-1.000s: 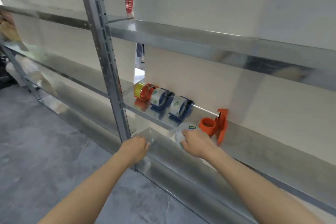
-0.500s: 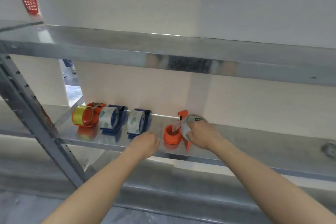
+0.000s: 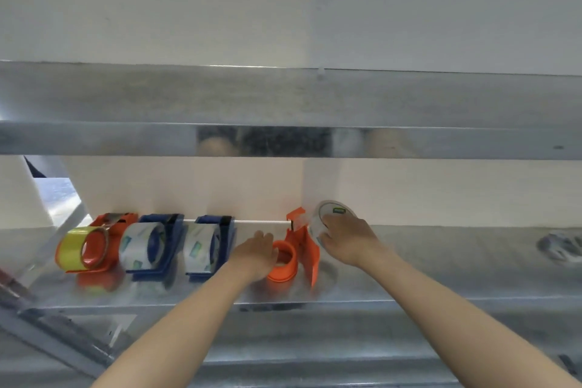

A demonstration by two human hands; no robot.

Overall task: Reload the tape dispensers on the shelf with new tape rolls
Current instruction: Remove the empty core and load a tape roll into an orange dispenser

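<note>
Where the metal shelf (image 3: 441,261) begins at left, a loaded orange dispenser (image 3: 104,230) carries yellow tape, then a first blue dispenser (image 3: 170,242) and a second blue dispenser (image 3: 225,239) carry clear tape. The left grip (image 3: 255,257) touches the empty orange dispenser (image 3: 302,249) at its hub (fingers hidden, cannot tell if grasping). The right grip (image 3: 346,239) grasps the new tape roll (image 3: 330,211), upright just right of that dispenser. A blurred object (image 3: 560,246) lies far right.

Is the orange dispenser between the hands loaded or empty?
Empty: the dispenser has a bare orange hub, with no tape around it. The right hand holds the new roll beside it, not yet mounted.
</note>
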